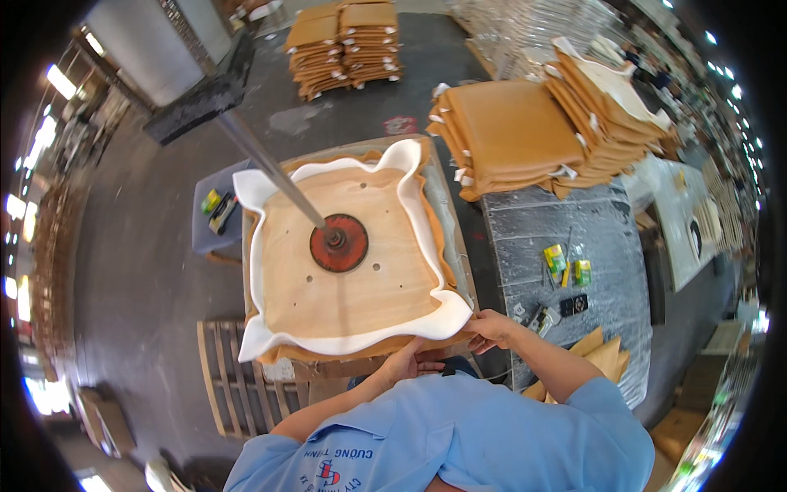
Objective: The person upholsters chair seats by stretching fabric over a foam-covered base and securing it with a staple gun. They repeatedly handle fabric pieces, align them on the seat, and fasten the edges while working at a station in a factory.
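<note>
A square plywood board (pixel 352 299) lies under a round red press pad (pixel 351 256) on a metal rod. White foam padding (pixel 283 334) stands up in waves around the board, with peaks at the corners. Outside it, a brown leather cover (pixel 447 262) shows along the edges. At the near right corner my right hand (pixel 492 330) is closed, its fingers pinching the cover's edge beside the foam. My left hand (pixel 403 363) is at the middle of the near edge, its fingers bent against the cover; their tips are partly hidden.
Right of me, a plastic-wrapped table (pixel 566 221) bears yellow-green boxes (pixel 556 258), a black remote-like device (pixel 574 306) and stacked brown covers (pixel 508 131). On the left are a blue-grey stool (pixel 215 197) with a stapler-like tool (pixel 221 215) and a wooden pallet (pixel 234 377). More covers (pixel 344 41) stand behind.
</note>
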Demonstrator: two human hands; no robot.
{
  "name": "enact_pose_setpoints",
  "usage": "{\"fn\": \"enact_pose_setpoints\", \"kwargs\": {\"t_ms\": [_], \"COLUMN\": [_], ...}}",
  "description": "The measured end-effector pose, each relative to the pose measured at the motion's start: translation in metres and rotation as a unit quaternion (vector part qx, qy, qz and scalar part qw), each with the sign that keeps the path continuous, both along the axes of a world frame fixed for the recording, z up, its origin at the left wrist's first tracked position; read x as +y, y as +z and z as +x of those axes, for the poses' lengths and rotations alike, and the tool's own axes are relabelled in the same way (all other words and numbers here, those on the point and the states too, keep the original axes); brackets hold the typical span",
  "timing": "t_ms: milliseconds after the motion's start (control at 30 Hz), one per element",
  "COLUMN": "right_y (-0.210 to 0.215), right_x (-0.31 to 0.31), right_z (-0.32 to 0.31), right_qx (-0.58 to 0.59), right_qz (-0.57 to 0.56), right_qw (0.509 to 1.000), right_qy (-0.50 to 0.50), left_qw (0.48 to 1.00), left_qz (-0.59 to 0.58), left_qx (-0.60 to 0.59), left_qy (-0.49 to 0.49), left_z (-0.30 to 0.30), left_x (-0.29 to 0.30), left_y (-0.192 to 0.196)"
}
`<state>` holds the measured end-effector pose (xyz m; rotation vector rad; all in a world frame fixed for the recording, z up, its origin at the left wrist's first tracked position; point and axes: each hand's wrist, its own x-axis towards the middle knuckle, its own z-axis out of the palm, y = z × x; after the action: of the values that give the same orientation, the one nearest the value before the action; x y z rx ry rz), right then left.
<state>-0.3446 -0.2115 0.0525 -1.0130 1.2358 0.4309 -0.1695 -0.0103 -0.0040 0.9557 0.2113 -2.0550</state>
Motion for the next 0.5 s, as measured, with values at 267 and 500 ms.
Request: {"fn": "enact_pose_setpoints", "kwargs": {"t_ms": [267,500], "right_y": [0.008,0.040], "right_x": [-0.009,-0.022], "right_z": [0.013,0.007], "right_qx": [-0.046,-0.106], "right_qz": [0.011,-0.057], "right_qw": [0.999,0.990], "right_qy": [-0.001,0.077], "left_qw": [0.986,0.954], "left_qz": [0.033,-0.018], "left_qx": [-0.132,-0.266], "left_qy": [0.097,0.134], "left_z": [-0.025,-0.024], "left_x": [-0.034,-0.053], "left_y": [-0.006,0.008]}}
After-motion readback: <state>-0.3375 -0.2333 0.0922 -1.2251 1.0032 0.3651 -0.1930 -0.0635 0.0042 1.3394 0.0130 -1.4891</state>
